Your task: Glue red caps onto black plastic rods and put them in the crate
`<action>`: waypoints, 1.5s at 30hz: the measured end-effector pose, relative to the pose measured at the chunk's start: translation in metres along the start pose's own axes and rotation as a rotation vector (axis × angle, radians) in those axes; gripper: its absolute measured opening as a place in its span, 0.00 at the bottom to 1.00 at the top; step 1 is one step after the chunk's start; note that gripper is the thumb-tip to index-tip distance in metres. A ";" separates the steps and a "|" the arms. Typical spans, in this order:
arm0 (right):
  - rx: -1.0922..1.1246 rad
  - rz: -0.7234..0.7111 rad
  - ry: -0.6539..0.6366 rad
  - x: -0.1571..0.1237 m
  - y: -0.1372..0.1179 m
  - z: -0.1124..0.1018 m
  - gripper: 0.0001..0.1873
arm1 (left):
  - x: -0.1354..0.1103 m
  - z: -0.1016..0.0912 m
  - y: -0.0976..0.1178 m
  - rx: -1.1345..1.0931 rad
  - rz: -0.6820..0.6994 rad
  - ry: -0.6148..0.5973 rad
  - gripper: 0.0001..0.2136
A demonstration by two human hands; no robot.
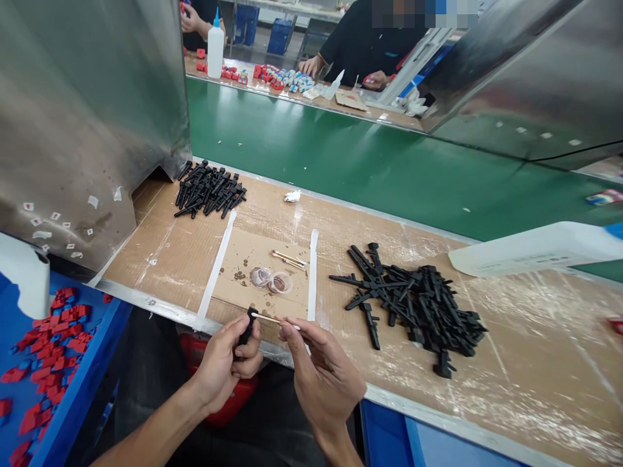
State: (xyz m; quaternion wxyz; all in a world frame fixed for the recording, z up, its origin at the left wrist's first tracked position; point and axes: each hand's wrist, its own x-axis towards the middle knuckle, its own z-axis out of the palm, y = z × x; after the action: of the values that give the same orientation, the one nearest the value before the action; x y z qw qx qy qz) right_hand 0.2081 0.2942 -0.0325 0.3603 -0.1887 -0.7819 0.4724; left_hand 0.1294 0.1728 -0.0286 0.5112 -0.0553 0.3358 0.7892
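At bench edge (165,309), L hand (222,362) pinching blk part (249,328), R hand (324,373) pinching swab (267,318), tip at part's end

bright glare across the tabletop (530,337)

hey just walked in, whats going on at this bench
A person is working with both hands: the left hand holds a small black part, while the right hand holds a cotton swab, its tip at or very near the part's upper end. More black parts lie in two piles, a smaller one to the left and a larger one to the right. Spare swabs lie on the cardboard between them.
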 end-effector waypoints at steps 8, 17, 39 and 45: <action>0.034 0.063 0.173 0.013 -0.005 0.001 0.08 | -0.001 0.000 -0.001 -0.020 -0.007 0.007 0.12; -0.116 0.039 0.184 0.051 0.027 -0.001 0.08 | -0.005 -0.004 0.039 0.400 0.223 0.162 0.15; -0.652 0.075 0.250 0.023 0.077 -0.091 0.25 | 0.086 0.012 0.175 1.731 0.978 0.547 0.19; -0.645 0.153 0.210 0.017 0.086 -0.127 0.31 | 0.005 0.025 0.081 1.499 0.838 0.204 0.13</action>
State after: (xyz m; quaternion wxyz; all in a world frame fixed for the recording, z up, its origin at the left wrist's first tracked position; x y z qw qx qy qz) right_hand 0.2872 0.4236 -0.0641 0.3240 -0.3985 -0.8333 0.2045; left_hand 0.0649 0.1708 0.0264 0.0472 0.3542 0.8046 0.4742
